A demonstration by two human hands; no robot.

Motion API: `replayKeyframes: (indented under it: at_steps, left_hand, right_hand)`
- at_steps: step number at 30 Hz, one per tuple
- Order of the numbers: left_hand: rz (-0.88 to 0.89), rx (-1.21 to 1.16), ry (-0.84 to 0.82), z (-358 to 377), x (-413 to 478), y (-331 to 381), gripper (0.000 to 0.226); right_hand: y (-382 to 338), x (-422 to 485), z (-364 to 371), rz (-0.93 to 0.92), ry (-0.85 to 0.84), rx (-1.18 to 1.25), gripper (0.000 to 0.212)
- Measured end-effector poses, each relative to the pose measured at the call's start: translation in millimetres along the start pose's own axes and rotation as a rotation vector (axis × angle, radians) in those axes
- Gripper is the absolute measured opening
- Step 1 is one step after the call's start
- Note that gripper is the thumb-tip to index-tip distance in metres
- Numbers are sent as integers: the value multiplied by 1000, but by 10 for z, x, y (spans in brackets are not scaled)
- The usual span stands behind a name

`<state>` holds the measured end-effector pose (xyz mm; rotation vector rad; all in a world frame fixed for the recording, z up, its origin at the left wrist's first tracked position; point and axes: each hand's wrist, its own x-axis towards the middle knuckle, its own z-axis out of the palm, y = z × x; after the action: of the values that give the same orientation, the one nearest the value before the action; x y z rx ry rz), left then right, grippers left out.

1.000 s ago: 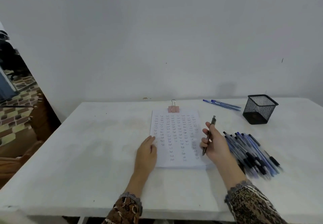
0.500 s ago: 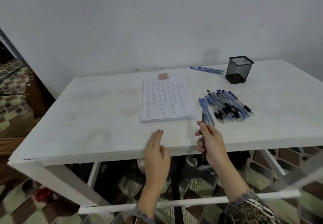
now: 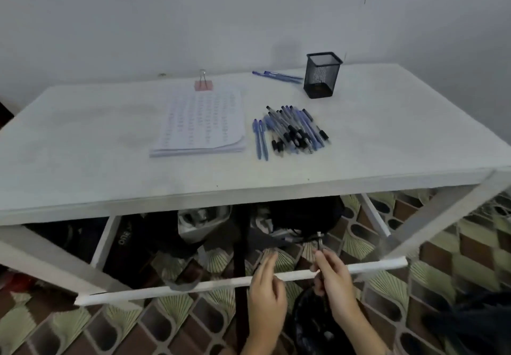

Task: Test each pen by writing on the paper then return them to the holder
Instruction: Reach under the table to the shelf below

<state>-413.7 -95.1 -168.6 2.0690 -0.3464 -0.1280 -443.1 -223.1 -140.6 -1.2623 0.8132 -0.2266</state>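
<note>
My right hand (image 3: 333, 280) grips a dark pen (image 3: 320, 241) upright, well below the tabletop's front edge. Beside it my left hand (image 3: 266, 291) hangs with straight, relaxed fingers and holds nothing. On the white table (image 3: 83, 147) lies a clipped stack of paper (image 3: 201, 122) covered in small written marks. A heap of several blue and black pens (image 3: 293, 130) lies right of the paper. The black mesh holder (image 3: 322, 75) stands at the back right, with two blue pens (image 3: 276, 75) lying just left of it.
A pink binder clip (image 3: 203, 84) holds the paper's far edge. A white crossbar (image 3: 240, 280) of the table frame runs in front of both hands. Dark bags (image 3: 301, 216) and a box sit under the table on a patterned tile floor (image 3: 442, 285). A dark round bin (image 3: 309, 318) stands below my right hand.
The view has pulled back and down from the table. Both hands have left the paper and dropped below the tabletop, the right one carrying the pen with it.
</note>
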Motion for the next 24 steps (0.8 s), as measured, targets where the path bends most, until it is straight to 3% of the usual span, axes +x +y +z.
replayKeyframes:
  at_steps: [5, 15, 18, 24]
  left_hand:
    - [-117, 36, -93, 694, -487, -218, 46]
    - [-304, 111, -221, 1552, -907, -817, 44]
    - [-318, 107, -235, 1847, -891, -1128, 44]
    - [-322, 154, -256, 2462, -785, -1840, 45]
  right_hand:
    - [689, 179, -762, 97, 105, -121, 22]
    - [1885, 741, -1562, 287, 124, -239, 18]
    - [2353, 1032, -1715, 301, 142, -433, 27]
    - [3214, 1554, -1820, 304, 59, -677, 25]
